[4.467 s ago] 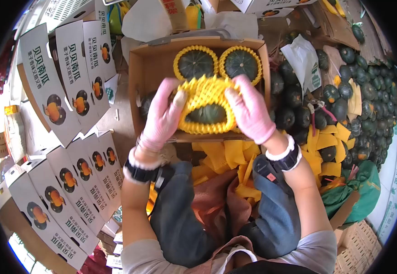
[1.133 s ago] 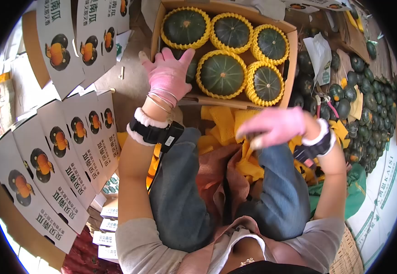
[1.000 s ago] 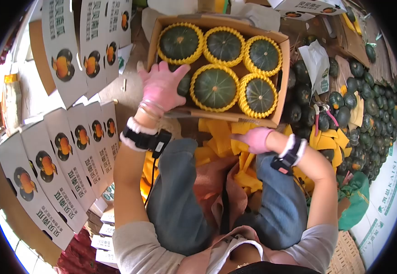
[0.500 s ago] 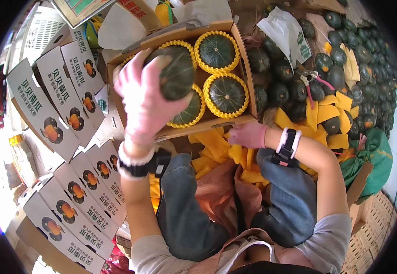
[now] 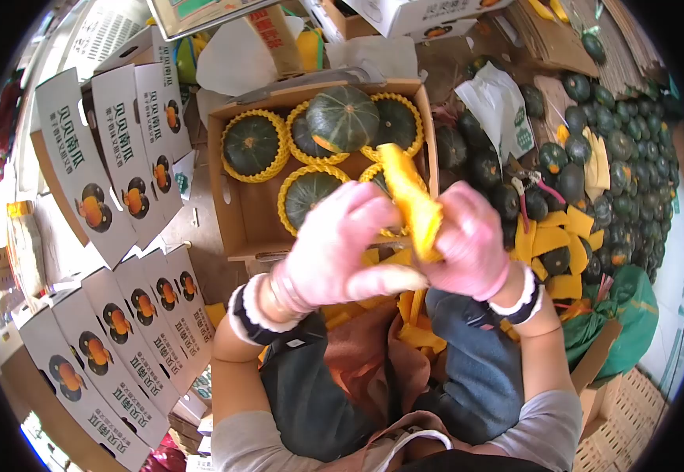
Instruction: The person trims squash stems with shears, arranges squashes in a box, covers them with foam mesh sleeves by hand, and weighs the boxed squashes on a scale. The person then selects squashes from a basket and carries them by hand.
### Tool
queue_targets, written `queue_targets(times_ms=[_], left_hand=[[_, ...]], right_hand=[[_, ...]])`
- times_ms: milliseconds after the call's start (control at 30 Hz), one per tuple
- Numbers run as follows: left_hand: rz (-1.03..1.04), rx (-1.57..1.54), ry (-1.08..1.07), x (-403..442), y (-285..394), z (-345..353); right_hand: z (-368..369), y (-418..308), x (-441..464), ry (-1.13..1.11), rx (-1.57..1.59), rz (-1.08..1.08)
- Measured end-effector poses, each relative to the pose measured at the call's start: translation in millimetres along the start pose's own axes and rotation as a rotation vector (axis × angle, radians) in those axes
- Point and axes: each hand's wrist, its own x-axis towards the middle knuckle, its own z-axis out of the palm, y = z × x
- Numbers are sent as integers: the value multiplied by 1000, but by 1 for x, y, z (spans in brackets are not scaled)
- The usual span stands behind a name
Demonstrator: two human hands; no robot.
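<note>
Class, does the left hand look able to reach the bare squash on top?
Probably yes: the bare squash sits uncovered atop netted ones in the open box, just beyond the left hand, nothing blocking.

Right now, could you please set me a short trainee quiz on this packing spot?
1. What is the right hand gripping: (a) a white bag, (b) a yellow foam sleeve, or (c) a green sack?
2. True or false: a pumpkin without a sleeve sits on top of sleeved ones in the open box.
3. Fill in: the row of printed cartons stands on the person's ____ side.
Key: 1 b; 2 true; 3 left.
</note>
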Motion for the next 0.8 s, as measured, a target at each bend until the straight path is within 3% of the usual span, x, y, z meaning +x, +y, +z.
queue_targets(times_ms=[100, 133, 267, 367, 433, 533, 600, 667, 700, 733, 800], left_hand=[[-134, -154, 50, -7, -15, 17], [-51, -207, 105, -7, -18, 18], [-39, -420, 149, -15, -29, 28], [-12, -392, 269, -14, -27, 33], [-88, -317, 284, -15, -17, 27], [-94, -341, 262, -26, -21, 17], [-195, -134, 293, -21, -14, 18], [-249, -52, 293, -23, -20, 20], [-459, -426, 253, -32, -24, 24], [-505, -721, 339, -31, -23, 25], [-519, -1347, 467, -27, -22, 25]], right_hand=[[4, -7, 12, -166, 356, 8], [-1, 0, 7, -272, 481, 97], [24, -13, 6, -72, 1265, 470], [39, -12, 11, 34, 1229, 518], [37, 2, 9, -38, 1061, 504], [30, 14, 7, 147, 911, 421], [41, 26, 0, 347, 817, 321], [44, 2, 9, 397, 882, 424], [46, -6, 12, 424, 914, 478], [48, 3, 6, 347, 709, 476], [47, 22, 2, 148, 598, 413]])
